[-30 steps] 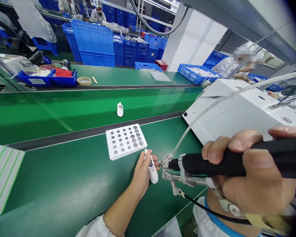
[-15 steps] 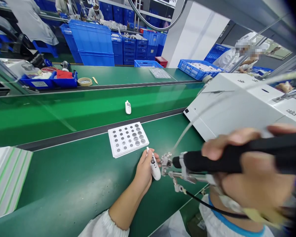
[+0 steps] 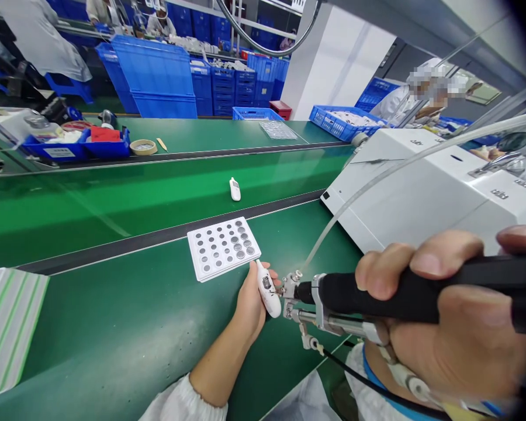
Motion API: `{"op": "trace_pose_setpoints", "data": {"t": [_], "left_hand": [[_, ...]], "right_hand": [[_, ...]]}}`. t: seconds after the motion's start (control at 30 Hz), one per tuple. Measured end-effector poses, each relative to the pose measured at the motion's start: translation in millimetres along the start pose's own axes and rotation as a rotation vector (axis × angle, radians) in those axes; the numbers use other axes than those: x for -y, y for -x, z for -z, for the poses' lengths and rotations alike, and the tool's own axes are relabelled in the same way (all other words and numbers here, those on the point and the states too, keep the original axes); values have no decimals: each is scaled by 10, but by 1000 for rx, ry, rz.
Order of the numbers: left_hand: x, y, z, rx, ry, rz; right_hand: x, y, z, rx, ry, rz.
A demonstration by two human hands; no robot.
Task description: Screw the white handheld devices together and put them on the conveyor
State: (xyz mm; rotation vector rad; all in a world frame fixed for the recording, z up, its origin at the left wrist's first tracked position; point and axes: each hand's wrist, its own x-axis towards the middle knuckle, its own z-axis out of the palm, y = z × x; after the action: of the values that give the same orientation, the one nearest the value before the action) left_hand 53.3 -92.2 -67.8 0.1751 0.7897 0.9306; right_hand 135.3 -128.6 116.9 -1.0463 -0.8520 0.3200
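Observation:
My left hand is closed around a slim white handheld device, like a digital thermometer, with a small dark window and a narrow tip pointing away from me. In my right hand is a black electric screwdriver, its metal nose close beside the device; I cannot tell whether the bit touches it. A clear feed tube and a black hose run from the metal fittings. Just beyond my left fingers lies a white tray with rows of round grey coin-cell-like discs.
A similar white device lies on the green conveyor belt. To the right stands a sloped white machine, and stacked white panels with green edges are at left. Blue bins and a tape roll sit across the belt.
The screwdriver and right hand, blurred before, are now sharper and steadier. The device in my left hand has turned so its window faces up more. The device on the belt has travelled right.

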Motion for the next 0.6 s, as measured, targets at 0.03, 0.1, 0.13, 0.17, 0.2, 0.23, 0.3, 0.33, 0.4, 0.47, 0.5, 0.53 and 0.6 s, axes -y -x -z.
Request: {"op": "trace_pose_setpoints", "data": {"t": [0.03, 0.1, 0.13, 0.17, 0.2, 0.23, 0.3, 0.33, 0.4, 0.47, 0.5, 0.53, 0.6], "left_hand": [[-4, 5, -4, 0, -1, 2], [-16, 17, -17, -1, -2, 5], [-21, 24, -23, -2, -1, 5], [-25, 29, -29, -1, 3, 5], [-27, 34, -33, 0, 8, 5], [-27, 38, -36, 2, 14, 6], [-26, 45, -37, 14, 27, 6], [-25, 49, -36, 23, 34, 5], [-25, 58, -32, 36, 47, 1], [-27, 67, -26, 43, 53, -3], [-28, 69, -22, 47, 55, -5], [-27, 69, -19, 57, 55, -7], [-21, 61, -15, 76, 50, -15]], "right_hand": [[-8, 6, 0, 2, -42, -10], [-30, 11, 32, 71, -57, 6], [-47, 13, 52, 99, -61, 29], [-67, 15, 70, 117, -61, 53], [-89, 18, 83, 131, -61, 72], [-114, 22, 92, 148, -63, 91], [-161, 30, 98, 181, -83, 110], [-184, 34, 96, 198, -97, 110], [-224, 48, 83, 233, -115, 105], [-257, 70, 66, 257, -127, 105], [-269, 80, 61, 261, -133, 115], [-276, 86, 63, 265, -137, 126], [-269, 68, 104, 262, -119, 156]]}}
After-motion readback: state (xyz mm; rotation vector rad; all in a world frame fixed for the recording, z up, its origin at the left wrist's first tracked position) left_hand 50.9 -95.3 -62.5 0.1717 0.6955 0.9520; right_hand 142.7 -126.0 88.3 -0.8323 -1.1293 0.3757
